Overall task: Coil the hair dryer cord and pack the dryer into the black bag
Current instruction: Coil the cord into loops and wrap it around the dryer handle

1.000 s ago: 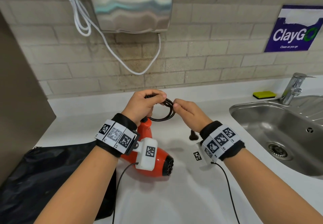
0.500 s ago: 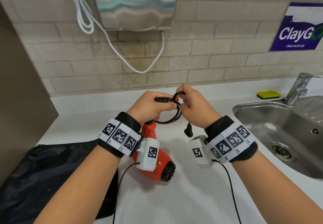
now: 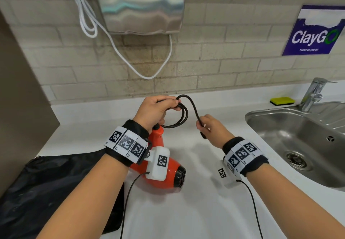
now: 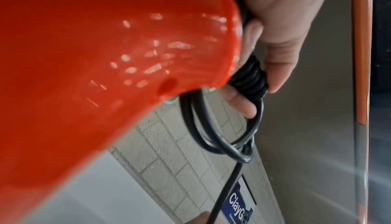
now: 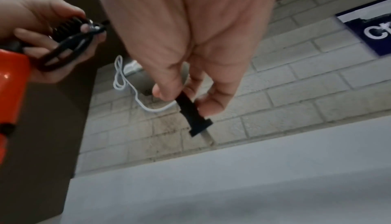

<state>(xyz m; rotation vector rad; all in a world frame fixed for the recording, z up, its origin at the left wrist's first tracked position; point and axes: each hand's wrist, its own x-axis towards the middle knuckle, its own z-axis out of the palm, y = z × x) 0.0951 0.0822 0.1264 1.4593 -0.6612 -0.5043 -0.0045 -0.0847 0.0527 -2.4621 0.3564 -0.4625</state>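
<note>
Cord (image 3: 183,112) loops gripped in left hand (image 3: 155,110), plug (image 5: 195,119) pinched by right hand (image 3: 211,128)

left hand (image 3: 155,109) raised, fingers curled, right hand (image 3: 211,126) pinching, lower

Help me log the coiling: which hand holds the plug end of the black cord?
The right hand pinches the plug; the left hand grips the coiled loops.

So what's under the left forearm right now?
The red hair dryer on the white counter, with the black bag beside it. The left hand grips the cord coils. The arm covers the bag's right part.
</note>
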